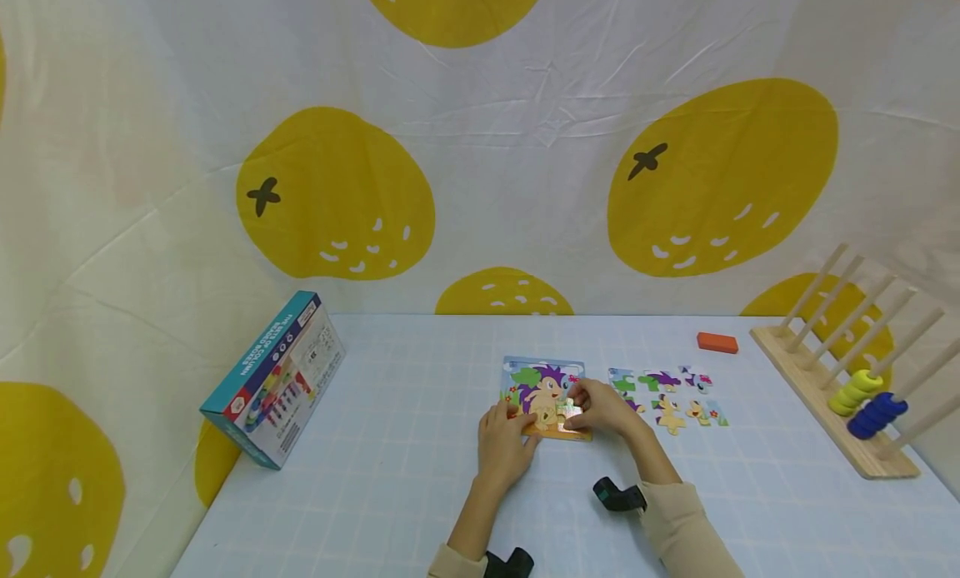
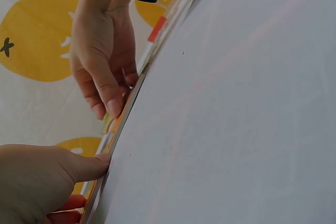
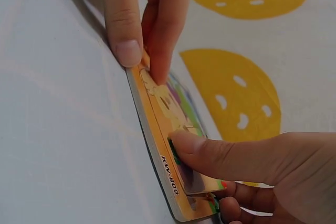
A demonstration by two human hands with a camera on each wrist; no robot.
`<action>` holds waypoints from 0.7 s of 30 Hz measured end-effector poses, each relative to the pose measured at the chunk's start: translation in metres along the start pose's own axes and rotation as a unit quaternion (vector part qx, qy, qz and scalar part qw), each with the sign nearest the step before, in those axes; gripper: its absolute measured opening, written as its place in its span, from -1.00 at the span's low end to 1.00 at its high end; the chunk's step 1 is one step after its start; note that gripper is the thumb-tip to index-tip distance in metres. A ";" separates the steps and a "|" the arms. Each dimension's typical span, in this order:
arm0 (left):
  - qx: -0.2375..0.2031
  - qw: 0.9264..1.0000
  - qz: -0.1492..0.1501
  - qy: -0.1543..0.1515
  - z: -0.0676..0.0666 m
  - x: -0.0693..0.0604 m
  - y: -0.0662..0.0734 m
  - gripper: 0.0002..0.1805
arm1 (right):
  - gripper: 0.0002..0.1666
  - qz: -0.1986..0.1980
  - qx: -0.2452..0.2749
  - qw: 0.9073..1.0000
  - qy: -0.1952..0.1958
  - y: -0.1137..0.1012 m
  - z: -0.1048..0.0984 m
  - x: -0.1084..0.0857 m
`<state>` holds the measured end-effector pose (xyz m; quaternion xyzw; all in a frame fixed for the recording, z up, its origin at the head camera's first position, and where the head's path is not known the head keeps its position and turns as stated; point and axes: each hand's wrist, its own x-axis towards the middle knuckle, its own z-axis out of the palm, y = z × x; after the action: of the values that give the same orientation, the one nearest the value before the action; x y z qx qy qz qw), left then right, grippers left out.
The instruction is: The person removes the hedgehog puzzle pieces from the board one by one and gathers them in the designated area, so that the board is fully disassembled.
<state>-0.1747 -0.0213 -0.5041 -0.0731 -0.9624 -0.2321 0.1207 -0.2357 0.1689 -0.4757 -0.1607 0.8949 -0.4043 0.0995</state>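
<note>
A jigsaw puzzle board [image 1: 528,366] with a purple-haired cartoon figure lies on the table. My left hand [image 1: 504,446] holds its near left side; in the right wrist view the left thumb [image 3: 128,51] presses the board's orange edge [image 3: 149,135] while a finger touches the picture. Over the lower right of the board, my right hand [image 1: 606,406] pinches a puzzle piece [image 3: 202,181] between thumb and fingers. That piece is tilted against the board, and the hand covers part of it. Loose puzzle pieces [image 1: 667,415] are spread just right of the board.
A toy box [image 1: 292,386] stands at the left. At the right is a wooden peg rack [image 1: 810,386] with yellow rings [image 1: 853,393] and blue rings [image 1: 876,416]. An orange block [image 1: 717,342] lies near the back edge. Black wrist cameras [image 1: 619,495] sit at both wrists.
</note>
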 end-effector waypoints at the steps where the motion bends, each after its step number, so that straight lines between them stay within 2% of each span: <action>1: 0.001 1.000 -0.001 0.000 0.000 0.000 0.000 -0.69 | -0.50 -0.002 0.001 1.000 0.004 0.001 0.001 -0.001; 5: 0.003 1.000 0.005 0.005 0.001 -0.001 -0.001 -0.69 | -0.49 -0.011 0.009 1.000 0.018 0.002 0.001 -0.005; 14: 0.001 1.000 0.016 0.012 0.002 -0.001 -0.002 -0.71 | -0.62 -0.041 0.060 0.995 0.065 0.019 -0.001 -0.011; 21: -0.002 1.000 0.014 0.010 0.002 -0.001 -0.002 -0.70 | -0.55 -0.036 0.104 0.993 0.051 0.025 -0.016 -0.024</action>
<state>-0.1747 -0.0222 -0.5065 -0.0841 -0.9596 -0.2330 0.1337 -0.2236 0.2039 -0.4828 -0.1605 0.8457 -0.5060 0.0550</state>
